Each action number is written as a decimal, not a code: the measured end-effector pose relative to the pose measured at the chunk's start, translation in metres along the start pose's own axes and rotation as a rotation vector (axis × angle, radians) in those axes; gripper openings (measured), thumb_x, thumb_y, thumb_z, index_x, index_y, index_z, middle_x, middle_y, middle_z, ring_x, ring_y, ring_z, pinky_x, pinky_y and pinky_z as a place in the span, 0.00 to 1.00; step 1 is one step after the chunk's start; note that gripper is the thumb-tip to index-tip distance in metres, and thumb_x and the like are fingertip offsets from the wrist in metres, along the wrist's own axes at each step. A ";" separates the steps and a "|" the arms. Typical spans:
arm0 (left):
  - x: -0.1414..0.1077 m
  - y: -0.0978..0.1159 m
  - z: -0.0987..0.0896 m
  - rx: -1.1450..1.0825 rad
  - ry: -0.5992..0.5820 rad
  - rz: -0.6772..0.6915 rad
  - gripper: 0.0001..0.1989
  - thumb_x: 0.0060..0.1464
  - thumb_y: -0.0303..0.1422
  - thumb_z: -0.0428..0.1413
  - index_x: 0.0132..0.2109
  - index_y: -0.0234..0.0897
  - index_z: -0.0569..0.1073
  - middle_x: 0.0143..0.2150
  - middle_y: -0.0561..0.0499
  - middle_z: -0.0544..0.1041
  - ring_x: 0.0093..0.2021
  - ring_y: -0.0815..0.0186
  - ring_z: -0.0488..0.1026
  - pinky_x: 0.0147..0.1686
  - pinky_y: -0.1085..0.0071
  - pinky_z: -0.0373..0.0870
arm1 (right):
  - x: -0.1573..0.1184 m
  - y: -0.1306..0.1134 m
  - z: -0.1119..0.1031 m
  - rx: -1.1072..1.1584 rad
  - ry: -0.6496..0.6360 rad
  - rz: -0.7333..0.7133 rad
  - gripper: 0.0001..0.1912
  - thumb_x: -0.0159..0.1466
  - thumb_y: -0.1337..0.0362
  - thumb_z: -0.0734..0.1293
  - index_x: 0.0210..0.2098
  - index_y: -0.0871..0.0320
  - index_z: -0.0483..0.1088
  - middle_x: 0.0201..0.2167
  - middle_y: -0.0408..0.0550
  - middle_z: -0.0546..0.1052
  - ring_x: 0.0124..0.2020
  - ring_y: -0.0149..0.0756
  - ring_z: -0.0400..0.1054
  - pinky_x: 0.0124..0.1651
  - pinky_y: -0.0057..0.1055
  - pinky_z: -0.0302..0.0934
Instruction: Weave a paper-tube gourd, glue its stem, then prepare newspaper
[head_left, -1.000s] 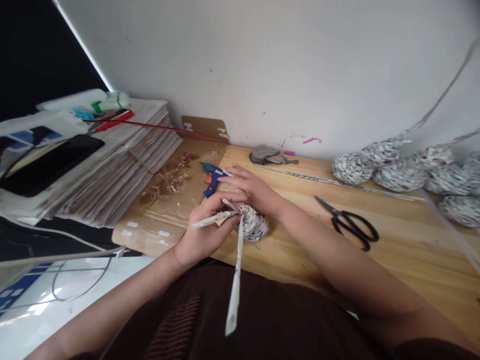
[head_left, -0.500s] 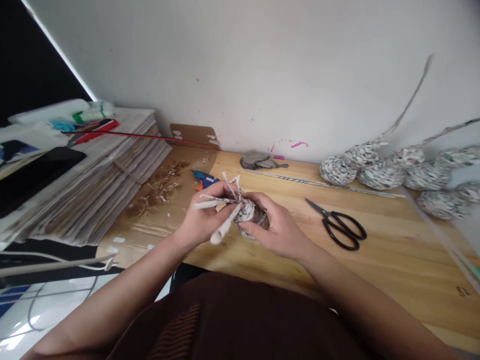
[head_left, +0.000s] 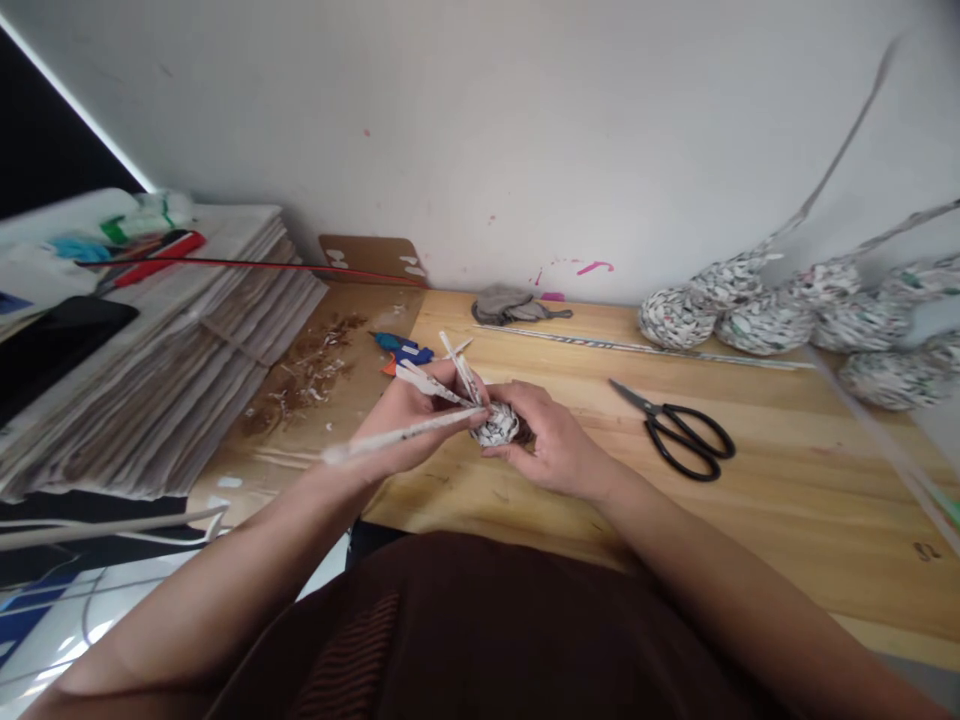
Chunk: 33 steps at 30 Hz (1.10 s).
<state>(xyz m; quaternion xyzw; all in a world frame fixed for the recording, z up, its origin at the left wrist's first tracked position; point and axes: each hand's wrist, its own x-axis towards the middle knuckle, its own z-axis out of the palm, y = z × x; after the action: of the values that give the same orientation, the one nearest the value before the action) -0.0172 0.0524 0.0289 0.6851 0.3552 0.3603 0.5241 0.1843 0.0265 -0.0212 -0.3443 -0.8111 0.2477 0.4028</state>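
Note:
Between my hands, above the wooden table, is a small round woven piece of rolled newspaper (head_left: 498, 428). My right hand (head_left: 551, 440) is wrapped round its right side, thumb below and fingers over the top. Several rolled paper strips (head_left: 409, 432) stick out from its left side, fanning up and to the left. My left hand (head_left: 405, 425) is closed on these strips close to the weave; its fingertips are partly hidden behind them. One long strip lies across the left hand, its outer end blurred.
Black-handled scissors (head_left: 686, 435) lie to the right. Woven paper balls (head_left: 765, 318) stand at the back right. Near the wall are a grey cloth (head_left: 514, 304) and a long paper rod (head_left: 637, 347). A blue glue gun (head_left: 405, 350) and newspaper stack (head_left: 187, 340) are on the left.
The woven piece has turned in my hands. The long strip, which pointed down toward me, has swung out to the left. The camera view has shifted slightly.

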 end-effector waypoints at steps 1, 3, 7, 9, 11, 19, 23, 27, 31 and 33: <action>0.000 0.000 -0.001 -0.008 -0.015 -0.018 0.10 0.51 0.35 0.68 0.35 0.35 0.76 0.31 0.51 0.77 0.32 0.66 0.76 0.33 0.70 0.75 | 0.000 0.002 -0.001 0.002 -0.013 -0.006 0.24 0.63 0.59 0.72 0.57 0.54 0.66 0.49 0.55 0.79 0.48 0.47 0.73 0.53 0.45 0.65; 0.001 0.001 -0.002 -0.018 -0.013 -0.027 0.10 0.51 0.35 0.68 0.35 0.36 0.76 0.31 0.51 0.77 0.32 0.67 0.76 0.33 0.70 0.75 | 0.000 0.002 -0.002 0.009 -0.023 -0.009 0.23 0.64 0.59 0.71 0.56 0.54 0.65 0.48 0.55 0.79 0.47 0.46 0.73 0.52 0.44 0.65; -0.003 -0.003 0.004 -0.009 0.047 0.022 0.10 0.52 0.35 0.67 0.36 0.36 0.75 0.32 0.51 0.77 0.33 0.66 0.76 0.35 0.69 0.76 | -0.003 -0.004 -0.003 -0.025 -0.017 -0.007 0.27 0.64 0.59 0.71 0.60 0.55 0.62 0.53 0.57 0.76 0.52 0.48 0.71 0.55 0.46 0.63; -0.009 -0.006 0.008 0.026 0.096 0.047 0.09 0.53 0.34 0.66 0.37 0.37 0.75 0.33 0.51 0.77 0.35 0.66 0.76 0.37 0.69 0.76 | -0.005 -0.007 -0.002 -0.055 -0.009 0.006 0.30 0.63 0.54 0.72 0.60 0.54 0.61 0.54 0.57 0.76 0.53 0.50 0.71 0.56 0.48 0.62; -0.016 -0.007 0.010 0.066 0.133 0.068 0.06 0.55 0.33 0.65 0.37 0.37 0.75 0.35 0.50 0.78 0.36 0.65 0.77 0.39 0.69 0.76 | -0.006 -0.007 0.000 -0.065 -0.006 0.008 0.30 0.63 0.50 0.72 0.59 0.54 0.62 0.51 0.56 0.76 0.51 0.49 0.71 0.54 0.48 0.63; -0.027 0.006 0.011 0.183 0.108 0.104 0.01 0.59 0.28 0.60 0.37 0.38 0.76 0.35 0.50 0.78 0.36 0.66 0.77 0.40 0.70 0.75 | -0.006 -0.003 0.005 -0.037 -0.019 -0.071 0.24 0.66 0.51 0.69 0.55 0.56 0.63 0.47 0.55 0.76 0.47 0.45 0.71 0.53 0.44 0.63; -0.027 0.003 0.013 0.248 0.148 0.156 0.02 0.59 0.27 0.60 0.39 0.38 0.76 0.37 0.50 0.79 0.38 0.66 0.78 0.41 0.69 0.76 | -0.007 -0.005 0.005 -0.039 -0.004 -0.038 0.23 0.66 0.52 0.69 0.55 0.55 0.64 0.46 0.54 0.76 0.46 0.46 0.71 0.52 0.44 0.63; -0.029 -0.005 0.018 0.259 0.159 0.160 0.12 0.55 0.27 0.63 0.47 0.39 0.75 0.41 0.50 0.81 0.42 0.63 0.81 0.46 0.66 0.78 | -0.007 -0.008 0.005 -0.038 0.000 0.001 0.23 0.66 0.54 0.68 0.57 0.55 0.63 0.47 0.54 0.76 0.48 0.47 0.71 0.52 0.45 0.63; -0.032 -0.008 0.023 0.387 0.226 0.163 0.17 0.54 0.24 0.62 0.50 0.42 0.76 0.42 0.51 0.83 0.42 0.63 0.81 0.48 0.65 0.78 | -0.007 -0.007 0.007 -0.053 -0.001 0.015 0.20 0.67 0.55 0.67 0.55 0.54 0.64 0.43 0.52 0.77 0.45 0.47 0.71 0.50 0.45 0.63; -0.032 -0.006 0.024 0.477 0.248 0.187 0.15 0.55 0.23 0.60 0.48 0.42 0.78 0.41 0.51 0.83 0.42 0.64 0.81 0.49 0.65 0.78 | -0.007 -0.005 0.009 -0.072 0.017 -0.004 0.18 0.67 0.54 0.67 0.53 0.55 0.65 0.41 0.52 0.76 0.43 0.46 0.71 0.49 0.44 0.63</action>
<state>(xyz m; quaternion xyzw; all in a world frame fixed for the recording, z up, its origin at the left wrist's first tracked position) -0.0126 0.0151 0.0143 0.7696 0.4265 0.3943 0.2652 0.1784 0.0169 -0.0257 -0.3589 -0.8166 0.2146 0.3978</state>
